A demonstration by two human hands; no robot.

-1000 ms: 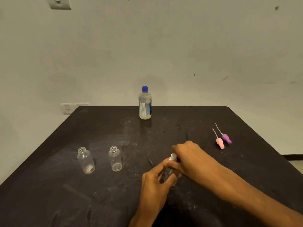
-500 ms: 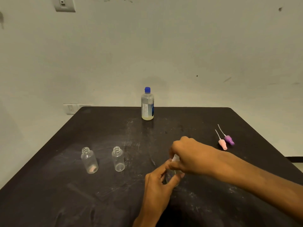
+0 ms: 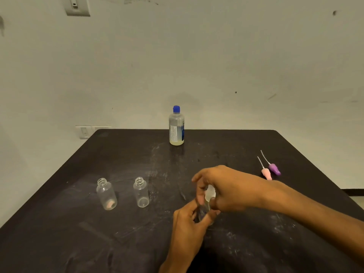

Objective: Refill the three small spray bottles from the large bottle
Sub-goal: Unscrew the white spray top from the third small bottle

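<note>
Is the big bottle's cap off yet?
No, the big bottle stands at the back of the table with its blue cap on, away from both hands.

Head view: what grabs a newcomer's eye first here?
Both hands meet at the near centre of the dark table: the left hand holds a small clear bottle while the right hand grips its whitish spray top. To their left stand two uncapped small bottles; the blue-capped large bottle stands at the far edge. A pink spray top and a purple one lie to the right.
</note>
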